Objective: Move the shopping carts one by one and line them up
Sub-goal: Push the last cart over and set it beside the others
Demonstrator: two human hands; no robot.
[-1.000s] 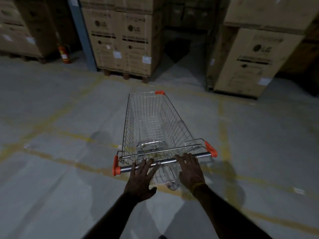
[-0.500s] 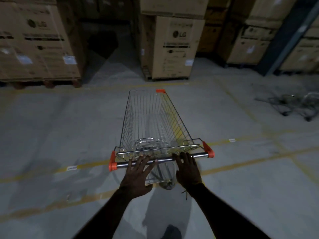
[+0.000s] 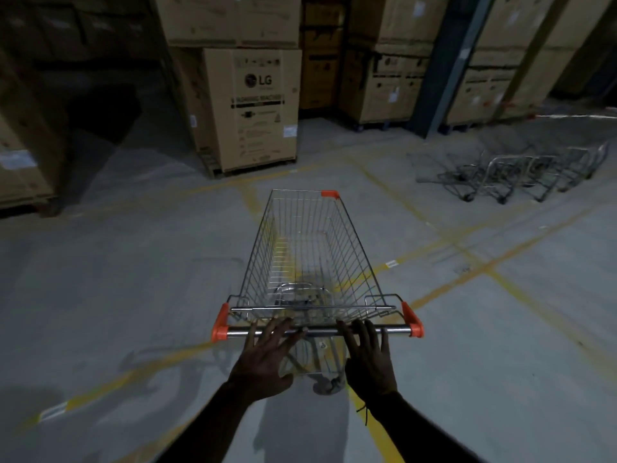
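A wire shopping cart [image 3: 310,255] with orange corner caps stands on the concrete floor straight ahead, its basket holding nothing. My left hand [image 3: 267,355] presses on the left half of its metal handle bar [image 3: 320,330] with straight, spread fingers. My right hand [image 3: 369,359] presses on the right half the same way. Several other wire carts [image 3: 521,172] stand nested in a row at the far right, blurred and dim.
Stacked cardboard boxes [image 3: 253,108] on pallets close off the far side, with a dark aisle to their left. A blue steel column [image 3: 447,65] rises behind the nested carts. Yellow lines cross the grey floor [image 3: 133,279].
The cart and my view have swung to the right. The row of nested carts has come further into view at the far right. Both hands stay on the handle bar.
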